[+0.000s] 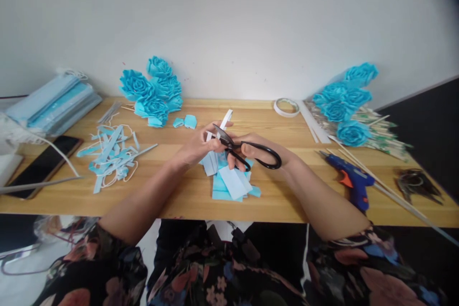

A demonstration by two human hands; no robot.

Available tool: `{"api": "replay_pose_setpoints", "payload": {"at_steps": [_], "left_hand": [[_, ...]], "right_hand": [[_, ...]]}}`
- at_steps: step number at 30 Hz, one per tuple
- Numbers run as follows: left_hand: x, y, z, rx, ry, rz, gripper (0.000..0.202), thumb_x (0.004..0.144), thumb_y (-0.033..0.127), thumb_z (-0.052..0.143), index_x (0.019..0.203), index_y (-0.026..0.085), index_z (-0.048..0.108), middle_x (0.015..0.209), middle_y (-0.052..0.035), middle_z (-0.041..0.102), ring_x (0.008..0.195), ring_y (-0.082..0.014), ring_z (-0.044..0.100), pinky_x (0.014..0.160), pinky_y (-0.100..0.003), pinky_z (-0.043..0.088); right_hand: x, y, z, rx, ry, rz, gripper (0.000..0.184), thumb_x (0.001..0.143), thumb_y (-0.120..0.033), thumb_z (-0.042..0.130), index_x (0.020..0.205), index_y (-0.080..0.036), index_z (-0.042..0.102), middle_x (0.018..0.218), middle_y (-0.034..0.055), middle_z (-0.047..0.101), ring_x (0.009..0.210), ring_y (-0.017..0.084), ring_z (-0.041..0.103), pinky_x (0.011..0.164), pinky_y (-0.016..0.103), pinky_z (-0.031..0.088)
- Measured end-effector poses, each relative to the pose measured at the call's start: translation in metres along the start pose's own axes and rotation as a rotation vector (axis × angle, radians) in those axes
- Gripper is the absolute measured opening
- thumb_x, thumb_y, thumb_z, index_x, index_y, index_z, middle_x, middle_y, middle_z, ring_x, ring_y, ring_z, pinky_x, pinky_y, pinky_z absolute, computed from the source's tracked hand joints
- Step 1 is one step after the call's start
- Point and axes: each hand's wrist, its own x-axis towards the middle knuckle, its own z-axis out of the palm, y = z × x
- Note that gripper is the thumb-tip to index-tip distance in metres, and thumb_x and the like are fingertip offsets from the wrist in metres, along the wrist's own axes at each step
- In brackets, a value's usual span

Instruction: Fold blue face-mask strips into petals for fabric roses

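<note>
My right hand (258, 143) is closed on black-handled scissors (231, 145), with fingers through the loops. The blades point up and left toward my left hand (197, 146). My left hand pinches a narrow white strip (225, 118), whose end sticks up above the fingers beside the blades. Whether the blades touch the strip I cannot tell. Below both hands lies a loose pile of cut light-blue and white pieces (234, 183) on the wooden table (186, 196). Two small blue pieces (190, 121) rest farther back.
Blue flowers (154, 91) stand back left, more (353, 133) at the right. Left are offcuts (111, 153), a phone (43, 165) and stacked face masks (53, 105). Tape (286, 107), a blue glue gun (353, 179), thin sticks (390, 196) and black snips (418, 184) lie right.
</note>
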Motion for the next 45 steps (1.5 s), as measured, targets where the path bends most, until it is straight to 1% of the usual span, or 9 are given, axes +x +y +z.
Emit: {"api": "replay_pose_setpoints", "payload": {"at_steps": [4,11,17,21,24,30,35,41,45], "left_hand": [[0.000,0.001,0.002,0.006,-0.011,-0.004,0.072,0.065,0.065,0.079,0.119,0.019,0.064,0.106,-0.0132,0.073,0.103,-0.0282,0.069,0.090,-0.038,0.051],[-0.001,0.000,0.000,0.004,-0.026,-0.005,0.070,0.067,0.063,0.078,0.120,0.020,0.064,0.110,-0.0137,0.072,0.106,-0.0279,0.068,0.091,-0.036,0.049],[-0.001,-0.001,0.000,-0.006,-0.022,-0.012,0.074,0.066,0.064,0.079,0.123,0.019,0.063,0.108,-0.0148,0.073,0.105,-0.0295,0.067,0.089,-0.037,0.049],[-0.002,0.000,0.001,-0.010,-0.014,-0.015,0.074,0.066,0.064,0.078,0.123,0.019,0.064,0.102,-0.0120,0.072,0.101,-0.0279,0.068,0.087,-0.037,0.050],[-0.002,0.001,0.002,-0.009,-0.004,-0.020,0.074,0.067,0.063,0.079,0.124,0.019,0.064,0.090,-0.0085,0.071,0.099,-0.0269,0.067,0.091,-0.038,0.049],[-0.001,0.002,0.003,-0.016,0.003,0.008,0.072,0.066,0.063,0.079,0.122,0.018,0.066,0.093,-0.0093,0.071,0.106,-0.0284,0.065,0.098,-0.041,0.046],[-0.001,0.001,0.003,-0.028,0.003,0.016,0.067,0.067,0.061,0.080,0.118,0.019,0.069,0.092,-0.0079,0.071,0.103,-0.0268,0.066,0.099,-0.041,0.045],[0.000,0.000,0.003,-0.035,0.028,0.017,0.064,0.068,0.060,0.079,0.115,0.018,0.070,0.090,-0.0084,0.071,0.101,-0.0252,0.065,0.096,-0.038,0.046],[0.000,-0.001,0.003,-0.035,0.046,0.030,0.061,0.069,0.060,0.079,0.113,0.018,0.071,0.089,-0.0069,0.069,0.094,-0.0215,0.064,0.091,-0.034,0.047]], "right_hand": [[0.001,0.003,0.003,-0.007,-0.011,-0.012,0.063,0.094,-0.065,0.043,0.088,-0.008,0.068,0.083,0.0101,0.068,0.056,0.008,0.057,0.053,0.022,0.048],[0.000,0.007,0.003,0.039,-0.008,-0.043,0.062,0.095,-0.065,0.041,0.101,-0.008,0.066,0.084,0.0091,0.067,0.057,0.008,0.057,0.053,0.022,0.049],[0.002,0.006,0.004,0.064,0.008,-0.067,0.059,0.095,-0.064,0.042,0.103,-0.009,0.063,0.079,0.0060,0.065,0.053,0.007,0.054,0.050,0.021,0.046],[0.003,0.006,0.006,0.106,0.019,-0.054,0.058,0.094,-0.064,0.045,0.097,-0.009,0.063,0.070,0.0017,0.059,0.048,0.006,0.050,0.046,0.021,0.042],[0.003,0.007,0.007,0.139,0.019,-0.052,0.058,0.094,-0.063,0.046,0.101,-0.008,0.063,0.066,-0.0007,0.055,0.046,0.006,0.046,0.044,0.020,0.039],[0.003,0.015,0.007,0.159,0.029,-0.069,0.060,0.096,-0.062,0.043,0.114,-0.008,0.064,0.062,-0.0028,0.052,0.043,0.005,0.042,0.043,0.019,0.037],[0.003,0.013,0.008,0.172,0.057,-0.069,0.059,0.094,-0.062,0.047,0.109,-0.008,0.066,0.060,-0.0036,0.051,0.042,0.004,0.040,0.041,0.018,0.037],[0.005,0.009,0.009,0.164,0.109,-0.043,0.057,0.092,-0.061,0.053,0.102,-0.007,0.067,0.054,-0.0056,0.049,0.035,0.003,0.036,0.034,0.017,0.027],[0.004,0.012,0.008,0.161,0.143,-0.064,0.056,0.092,-0.061,0.053,0.099,-0.007,0.067,0.052,-0.0056,0.049,0.034,0.003,0.035,0.034,0.017,0.025]]}}
